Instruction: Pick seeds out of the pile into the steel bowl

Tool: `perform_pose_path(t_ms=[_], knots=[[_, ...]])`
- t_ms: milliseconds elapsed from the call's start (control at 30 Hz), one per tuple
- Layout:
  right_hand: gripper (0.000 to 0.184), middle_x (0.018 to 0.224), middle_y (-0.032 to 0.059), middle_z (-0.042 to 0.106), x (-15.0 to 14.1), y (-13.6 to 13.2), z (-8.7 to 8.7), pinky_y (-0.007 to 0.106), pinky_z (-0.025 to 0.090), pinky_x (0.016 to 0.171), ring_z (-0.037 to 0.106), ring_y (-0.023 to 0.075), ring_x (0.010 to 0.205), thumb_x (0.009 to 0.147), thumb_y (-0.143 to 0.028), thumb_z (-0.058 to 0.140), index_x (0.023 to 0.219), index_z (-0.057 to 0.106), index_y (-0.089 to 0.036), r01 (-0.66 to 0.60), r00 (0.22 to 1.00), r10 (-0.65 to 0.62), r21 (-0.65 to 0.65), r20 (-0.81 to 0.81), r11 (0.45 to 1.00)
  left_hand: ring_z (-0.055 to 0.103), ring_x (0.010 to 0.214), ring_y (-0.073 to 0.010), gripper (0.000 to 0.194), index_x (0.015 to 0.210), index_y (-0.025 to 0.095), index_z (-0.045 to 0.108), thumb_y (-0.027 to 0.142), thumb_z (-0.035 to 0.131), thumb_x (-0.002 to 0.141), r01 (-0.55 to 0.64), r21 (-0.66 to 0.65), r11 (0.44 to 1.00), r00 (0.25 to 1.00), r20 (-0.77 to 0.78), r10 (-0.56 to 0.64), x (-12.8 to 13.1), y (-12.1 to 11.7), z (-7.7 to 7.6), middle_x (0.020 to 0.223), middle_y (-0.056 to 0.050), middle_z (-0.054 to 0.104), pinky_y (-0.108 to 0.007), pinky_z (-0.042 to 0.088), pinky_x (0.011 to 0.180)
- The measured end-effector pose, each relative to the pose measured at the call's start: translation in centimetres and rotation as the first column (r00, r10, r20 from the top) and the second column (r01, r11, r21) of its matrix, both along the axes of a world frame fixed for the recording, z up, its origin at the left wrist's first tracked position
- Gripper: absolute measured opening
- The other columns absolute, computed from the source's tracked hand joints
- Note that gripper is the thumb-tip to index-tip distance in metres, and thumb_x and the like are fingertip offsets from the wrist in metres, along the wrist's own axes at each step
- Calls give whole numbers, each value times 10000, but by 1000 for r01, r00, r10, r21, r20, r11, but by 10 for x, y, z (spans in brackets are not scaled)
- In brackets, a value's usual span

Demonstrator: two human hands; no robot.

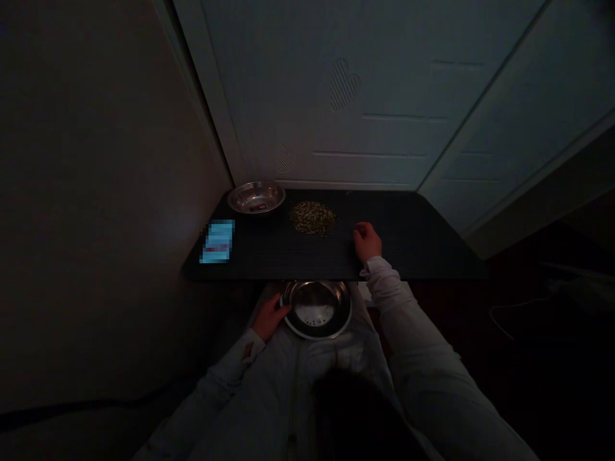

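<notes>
The left hand [271, 317] pinches the rim of a steel bowl [314, 301] on the person's lap [276, 378]; dark specks [318, 323] lie inside. The right hand [368, 241], fingers curled, is at the dark worktop [423, 240], right of a seed heap [313, 218]; I cannot tell whether it holds anything.

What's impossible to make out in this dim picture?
All in the head view:
- Bright rectangle: blurred into blocks, contents unreadable.
- Label in the far bowl: too small and dark.
- Heap: pieces too small to identify.
- Right grip: curled fingers hide whether it holds anything.
- Underside of the near bowl: hidden by its own body.
</notes>
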State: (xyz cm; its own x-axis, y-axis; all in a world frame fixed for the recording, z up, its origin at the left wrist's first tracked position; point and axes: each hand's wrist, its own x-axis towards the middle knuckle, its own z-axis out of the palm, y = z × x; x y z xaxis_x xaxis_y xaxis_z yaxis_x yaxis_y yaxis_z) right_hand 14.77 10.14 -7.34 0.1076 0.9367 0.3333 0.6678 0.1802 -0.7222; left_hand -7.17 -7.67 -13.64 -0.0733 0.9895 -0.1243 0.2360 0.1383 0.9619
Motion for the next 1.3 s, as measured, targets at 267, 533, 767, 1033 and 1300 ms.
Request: perform_pose_path(t_ms=[267,533,767,1033,1300], knots=[[262,756,42,579,1,0,-2,293,390,650,516,166,681,690,-277,412,904,542,-198,-55,998,56,-28,40,998,530,942,-221,373,1002,168,556,261,514,643,-6,12,1000,1000,-6,6,0,0,-3,988,-44,624,-362,372,846],[264,730,24,572,2,0,-3,277,391,641,506,151,660,688,-291,407,898,542,-204,-70,997,70,-38,16,997,514,969,-232,380,1005,165,557,254,519,637,-7,10,1000,1000,-6,7,0,0,0,1001,-47,620,-367,364,851],[273,759,33,576,3,-2,-4,284,390,650,513,157,676,686,-293,404,904,538,-195,-83,997,83,-51,-2,995,527,952,-222,378,1010,166,552,263,520,646,4,13,1000,1000,14,-4,0,0,-1,1011,-46,616,-343,376,842],[280,753,28,577,1,-2,-4,273,393,656,514,146,675,682,-314,423,904,542,-192,-124,992,123,-45,-19,991,524,957,-229,387,1011,143,549,271,520,647,-5,6,1000,1000,21,5,-1,0,-7,1006,-59,617,-353,371,847],[271,691,6,567,0,-4,-3,262,386,620,495,124,613,674,-305,438,890,554,-189,-154,988,154,-37,-23,987,519,961,-230,409,1026,136,544,270,525,639,0,4,1000,1000,18,-1,-2,2,-8,1017,-61,614,-343,378,832]])
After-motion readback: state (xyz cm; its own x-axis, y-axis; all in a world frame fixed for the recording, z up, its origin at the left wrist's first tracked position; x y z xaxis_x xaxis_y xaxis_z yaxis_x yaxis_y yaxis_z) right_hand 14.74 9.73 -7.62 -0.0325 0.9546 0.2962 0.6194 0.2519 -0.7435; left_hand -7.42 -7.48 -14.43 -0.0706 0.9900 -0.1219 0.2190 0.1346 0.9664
